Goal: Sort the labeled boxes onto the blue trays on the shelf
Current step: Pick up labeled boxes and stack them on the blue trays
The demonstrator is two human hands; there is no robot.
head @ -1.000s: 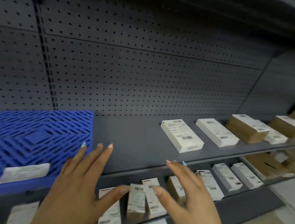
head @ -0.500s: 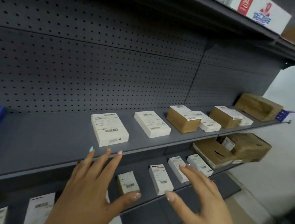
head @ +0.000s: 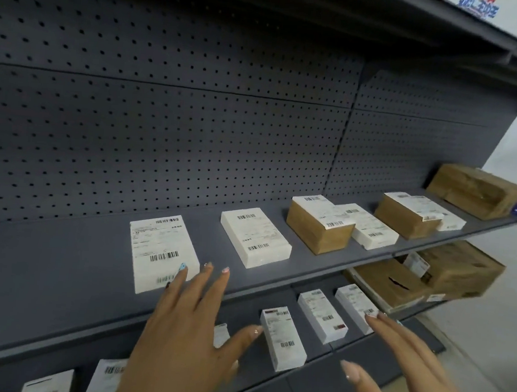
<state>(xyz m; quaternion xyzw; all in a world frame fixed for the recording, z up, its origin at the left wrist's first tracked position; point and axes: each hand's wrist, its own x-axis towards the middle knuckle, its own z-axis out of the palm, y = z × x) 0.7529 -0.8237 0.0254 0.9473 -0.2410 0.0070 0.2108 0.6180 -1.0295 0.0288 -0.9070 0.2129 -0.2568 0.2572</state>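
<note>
1. The nearest white labeled box [head: 162, 251] lay flat, label up, on the grey middle shelf [head: 56, 272], its long axis running from the shelf's front lip back toward the pegboard wall [head: 163, 125], leaning slightly left at the far end; barcodes sat at both the far and near ends of the label.
2. The left hand [head: 188, 339] was stretched out palm down with its fingers [head: 177, 282] spread, holding nothing; the tip of one finger overlapped the box's near right corner, though whether it touched could not be told, and the other fingertips lay just right of that corner over the bare shelf.
3. The left thumb pointed right, over the lower shelf [head: 312, 388], close to a small white box [head: 282, 338] lying there.
4. The right hand [head: 417, 372] was also open, fingers spread and empty, reaching over the lower shelf; its fingertips were at the near end of another small white box [head: 354, 307], with a third one [head: 321, 315] between that and the thumb-side box.
5. Further right on the middle shelf lay a second white labeled box [head: 255, 237], aligned the same way, well apart from both hands.
6. Beyond it stood a brown labeled carton [head: 318, 224] touching a flat white box [head: 368, 225], then another brown carton [head: 407, 215], and a large cardboard box [head: 476, 191] at the shelf's far end.
7. No blue tray was in view.
</note>
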